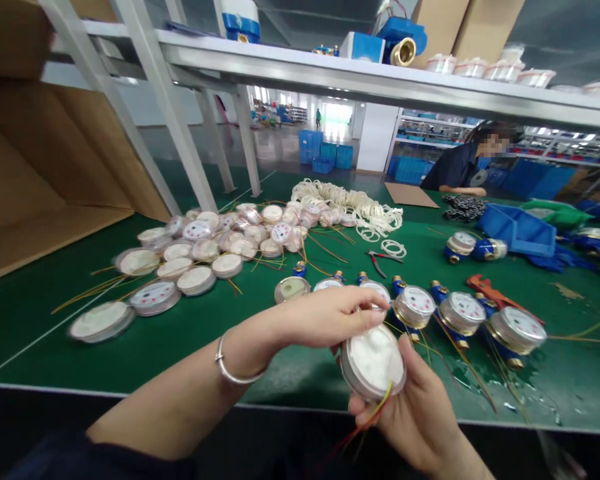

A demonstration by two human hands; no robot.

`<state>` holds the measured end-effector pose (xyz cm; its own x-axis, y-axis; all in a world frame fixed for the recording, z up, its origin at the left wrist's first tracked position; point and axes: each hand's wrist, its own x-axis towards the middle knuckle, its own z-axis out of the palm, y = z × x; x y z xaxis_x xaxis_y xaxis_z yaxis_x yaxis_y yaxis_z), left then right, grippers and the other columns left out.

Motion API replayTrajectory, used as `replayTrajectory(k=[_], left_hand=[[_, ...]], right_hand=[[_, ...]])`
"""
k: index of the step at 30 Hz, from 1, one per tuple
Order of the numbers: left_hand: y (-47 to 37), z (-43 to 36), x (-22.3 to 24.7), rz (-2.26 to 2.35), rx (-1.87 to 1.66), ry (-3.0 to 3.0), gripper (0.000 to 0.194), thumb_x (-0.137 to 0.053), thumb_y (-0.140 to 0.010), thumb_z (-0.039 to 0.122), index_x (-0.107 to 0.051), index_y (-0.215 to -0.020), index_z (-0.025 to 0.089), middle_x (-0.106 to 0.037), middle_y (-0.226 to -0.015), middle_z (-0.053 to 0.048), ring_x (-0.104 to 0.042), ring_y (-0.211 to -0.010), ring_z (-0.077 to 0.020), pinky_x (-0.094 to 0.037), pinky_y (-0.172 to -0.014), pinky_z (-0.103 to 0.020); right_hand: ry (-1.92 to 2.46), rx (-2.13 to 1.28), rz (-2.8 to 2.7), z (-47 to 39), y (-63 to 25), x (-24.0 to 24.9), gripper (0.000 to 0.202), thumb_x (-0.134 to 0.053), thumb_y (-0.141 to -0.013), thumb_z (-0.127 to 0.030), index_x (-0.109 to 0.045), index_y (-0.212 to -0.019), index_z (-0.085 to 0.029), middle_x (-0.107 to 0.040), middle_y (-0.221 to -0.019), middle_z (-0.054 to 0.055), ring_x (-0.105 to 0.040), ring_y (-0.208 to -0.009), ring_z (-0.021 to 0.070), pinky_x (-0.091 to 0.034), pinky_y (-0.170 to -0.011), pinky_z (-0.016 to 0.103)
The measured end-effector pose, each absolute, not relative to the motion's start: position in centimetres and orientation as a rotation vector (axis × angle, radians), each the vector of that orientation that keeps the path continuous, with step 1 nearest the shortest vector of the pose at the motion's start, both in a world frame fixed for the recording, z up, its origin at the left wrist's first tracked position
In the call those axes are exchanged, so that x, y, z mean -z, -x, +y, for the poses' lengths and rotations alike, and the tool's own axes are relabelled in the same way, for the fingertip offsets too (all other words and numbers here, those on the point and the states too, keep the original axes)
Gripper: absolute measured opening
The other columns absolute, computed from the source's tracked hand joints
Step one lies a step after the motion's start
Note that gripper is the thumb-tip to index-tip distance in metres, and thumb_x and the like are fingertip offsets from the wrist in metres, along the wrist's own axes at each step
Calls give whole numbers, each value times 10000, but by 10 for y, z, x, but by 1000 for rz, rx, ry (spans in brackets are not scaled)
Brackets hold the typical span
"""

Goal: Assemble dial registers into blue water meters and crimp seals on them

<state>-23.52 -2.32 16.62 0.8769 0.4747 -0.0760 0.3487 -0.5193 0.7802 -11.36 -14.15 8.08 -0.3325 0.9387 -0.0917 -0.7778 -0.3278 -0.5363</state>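
Observation:
My right hand [420, 407] holds a round water meter register [373, 363] from below and the right, its white back facing me. Yellow and red wires trail down from its lower edge. Across its top rim bends my left hand [325, 317], with a bracelet on the wrist and the fingers closed at the rim. Just behind stands a row of blue and brass water meters, among them one with a printed dial [415, 303] and another at the right end [517, 330]. The left fingers partly cover the dials behind them.
Many loose registers [195, 280] lie at the left, beside an open cardboard box [55, 153]. Behind are white rings [350, 200], pliers [380, 261] and an orange wrench [495, 293]. A blue bin [517, 227] stands right, near a co-worker [455, 163]. A shelf [280, 63] crosses overhead.

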Motion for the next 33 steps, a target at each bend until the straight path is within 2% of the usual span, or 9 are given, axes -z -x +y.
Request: replayTrajectory(k=[3,5,7,9,12,15,26,31,33], left_hand=[[225,-30,-153,730,-439,-1814,408,-358,-927,478,-417,-1227,209,-605,-957,-54,-575,-575,-115,-469,-475,-214],[227,-40,-148,690,-555,-1696,430,-315,-932,510,-393,-1227,208,-578,-1009,-71,-587,-643,-124,-510,-532,-239],[232,-53,-146,611,-585,-1766,442,-325,-928,523,-398,-1248,227,-539,-1139,-88,-600,-850,-169,-540,-703,-297],[236,-63,-145,573,-533,-1940,447,-410,-909,509,-401,-1280,260,-480,-1262,-81,-535,-1059,-214,-501,-859,-334],[236,-71,-142,632,-495,-2153,414,-502,-902,400,-409,-1290,288,-458,-1307,-47,-452,-1172,-217,-422,-972,-337],[229,-70,-136,685,-522,-2216,350,-464,-928,333,-420,-1272,286,-486,-1269,-33,-455,-1153,-194,-395,-985,-328],[221,-60,-123,735,-489,-2161,194,-420,-945,315,-478,-1129,297,-536,-1146,21,-497,-1074,-159,-404,-927,-301],[236,-65,-113,766,-620,-2075,232,-429,-944,309,-482,-1169,298,-527,-1204,12,-478,-1127,-166,-374,-979,-295],[249,-69,-104,845,-705,-2005,293,-420,-947,323,-424,-1240,311,-528,-1204,5,-509,-1088,-163,-409,-924,-281]], right_hand=[[371,-1751,-317,-148,104,-83,483,-349,-897,-568,-581,-1133,-216,-688,-1034,61,-687,-800,172,-542,-706,283],[332,-1640,-266,-149,99,-85,445,-410,-879,-565,-598,-1123,-244,-681,-1068,41,-675,-889,171,-530,-781,278],[302,-1555,-241,-147,96,-87,400,-482,-858,-541,-615,-1106,-257,-658,-1129,28,-645,-982,172,-516,-838,279],[291,-1519,-221,-145,95,-88,363,-530,-846,-510,-635,-1075,-250,-666,-1109,22,-626,-1023,170,-509,-866,285],[308,-1475,-175,-144,96,-89,326,-525,-863,-474,-652,-1038,-231,-686,-1043,20,-636,-984,143,-520,-843,267],[327,-1425,-133,-143,98,-90,306,-510,-875,-462,-656,-1019,-234,-680,-1051,17,-624,-990,126,-520,-839,258],[448,-1345,-89,-135,103,-87,273,-491,-890,-447,-611,-1036,-250,-638,-1111,13,-586,-1038,126,-488,-897,296],[514,-1356,-204,-134,113,-83,319,-490,-880,-476,-534,-1135,-289,-599,-1162,18,-576,-1047,148,-489,-886,321],[569,-1351,-353,-131,112,-85,342,-494,-871,-490,-497,-1161,-308,-579,-1181,26,-585,-1015,168,-510,-834,345]])
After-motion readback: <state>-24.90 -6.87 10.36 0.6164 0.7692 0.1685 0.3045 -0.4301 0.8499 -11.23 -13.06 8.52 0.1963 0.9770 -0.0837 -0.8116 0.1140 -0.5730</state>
